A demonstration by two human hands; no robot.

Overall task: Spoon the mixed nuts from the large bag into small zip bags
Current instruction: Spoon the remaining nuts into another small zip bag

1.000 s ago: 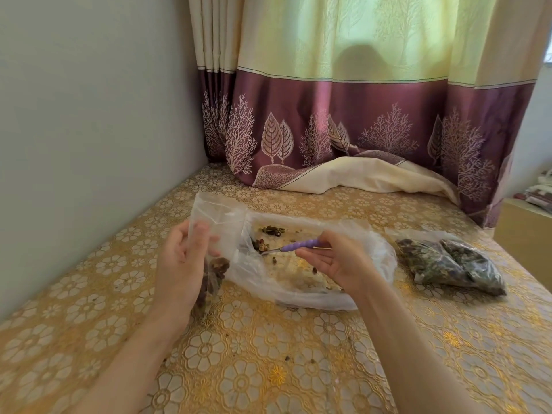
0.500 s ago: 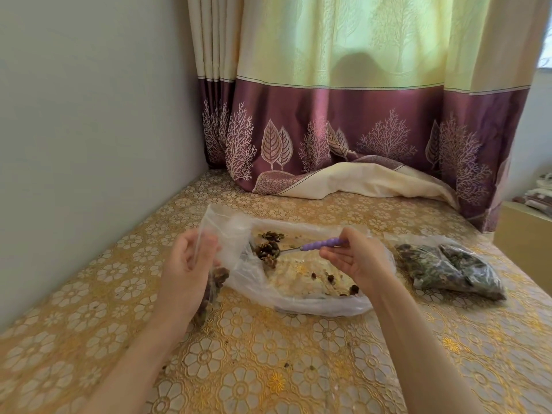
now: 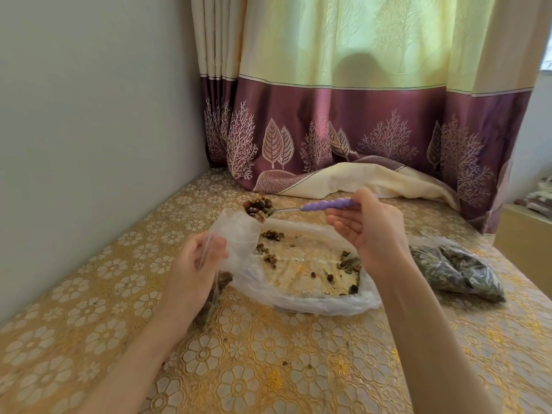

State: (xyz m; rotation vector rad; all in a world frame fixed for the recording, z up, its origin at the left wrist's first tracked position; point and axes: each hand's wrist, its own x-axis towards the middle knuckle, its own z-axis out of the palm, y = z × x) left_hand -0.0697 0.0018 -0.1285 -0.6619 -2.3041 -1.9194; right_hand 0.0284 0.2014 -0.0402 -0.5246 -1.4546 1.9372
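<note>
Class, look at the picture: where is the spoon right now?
In the head view the spoon is held by the right hand, its loaded bowl raised above the mouth of the small zip bag that the left hand grips.

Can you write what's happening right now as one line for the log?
right hand: holds spoon heaped with nuts | left hand: holds small zip bag open | large bag: few nuts left

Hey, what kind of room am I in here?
Probably a room at home: a gold floral tablecloth in a wall corner, a cream and purple leaf-patterned curtain over a lit window, folded fabric at far right.
</note>
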